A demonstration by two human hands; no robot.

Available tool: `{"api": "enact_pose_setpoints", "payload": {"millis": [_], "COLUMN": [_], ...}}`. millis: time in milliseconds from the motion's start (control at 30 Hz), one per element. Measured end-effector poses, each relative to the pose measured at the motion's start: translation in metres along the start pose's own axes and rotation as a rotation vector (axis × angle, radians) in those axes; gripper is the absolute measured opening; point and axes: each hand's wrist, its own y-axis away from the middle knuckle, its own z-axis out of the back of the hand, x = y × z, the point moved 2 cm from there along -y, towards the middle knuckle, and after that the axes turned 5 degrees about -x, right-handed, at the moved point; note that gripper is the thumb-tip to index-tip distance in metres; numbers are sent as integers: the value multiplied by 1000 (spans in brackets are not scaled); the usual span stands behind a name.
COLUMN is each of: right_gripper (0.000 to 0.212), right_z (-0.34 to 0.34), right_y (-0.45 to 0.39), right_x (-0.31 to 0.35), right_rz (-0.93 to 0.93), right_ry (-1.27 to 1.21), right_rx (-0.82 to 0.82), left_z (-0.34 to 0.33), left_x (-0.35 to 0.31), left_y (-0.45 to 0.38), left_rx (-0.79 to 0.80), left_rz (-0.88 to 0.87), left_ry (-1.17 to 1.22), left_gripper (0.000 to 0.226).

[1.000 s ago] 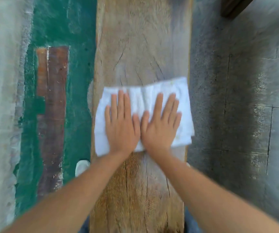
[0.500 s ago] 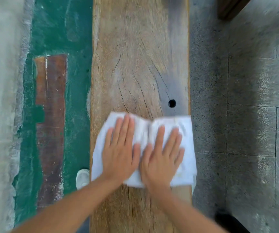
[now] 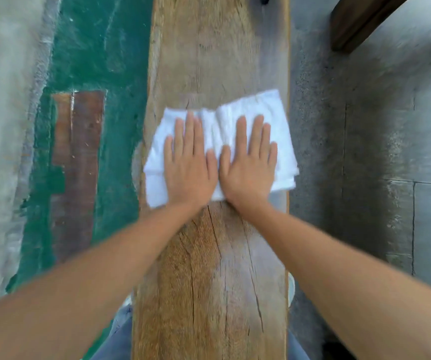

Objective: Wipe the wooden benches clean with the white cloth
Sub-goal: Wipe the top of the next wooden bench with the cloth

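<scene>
Pressure is what this step needs, judging from the head view. Both hands lie flat, fingers straight, on the white cloth (image 3: pixel 219 144): the left hand (image 3: pixel 188 165) on its left half, the right hand (image 3: pixel 250 165) on its right half, thumbs nearly touching. Neither grip is closed; the open palms pin the cloth to the wooden surface (image 3: pixel 209 281). The cloth spans almost the full width of the plank, its outer edges overhanging a little beyond each palm. Bare cracked wood runs beneath the wrists and beyond the fingertips.

To wipe well, keep the palms spread and the weight even, so the folded cloth does not bunch between the thumbs. Stroke along the grain in the plank's length. Mind the overhanging right edge, which could snag on the plank's rim.
</scene>
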Motion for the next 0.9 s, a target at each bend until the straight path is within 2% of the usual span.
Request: {"api": "enact_pose_setpoints", "payload": {"millis": [133, 267, 367, 467, 600, 667, 767, 900], "right_gripper": [63, 61, 61, 59, 61, 64, 69, 70], "right_z": [-4, -12, -12, -10, -11, -11, -12, -13], "right_y": [123, 218, 225, 209, 128, 47, -94, -244], "right_x": [-19, -32, -31, -24, -4, 10, 32, 61], "right_rz": [-4, -106, -174, -191, -271, -304, -258, -279], "right_ry": [55, 60, 94, 77, -30, -49, -22, -44], "right_rx": [25, 83, 67, 67, -23, -79, -97, -101], "left_z": [-5, -15, -16, -11, -2, 1, 5, 14], "left_x": [7, 7, 11, 12, 8, 4, 0, -8], "left_y": [106, 188, 199, 170, 70, -6, -136, -283], "left_rx": [29, 128, 167, 178, 145, 81, -6, -45], "left_rz": [-34, -86, -86, -168, -211, -176, -50, 4], "left_ry": [9, -14, -56, -12, 28, 10, -17, -28], "left_gripper": [69, 72, 71, 78, 79, 80, 81, 76]}}
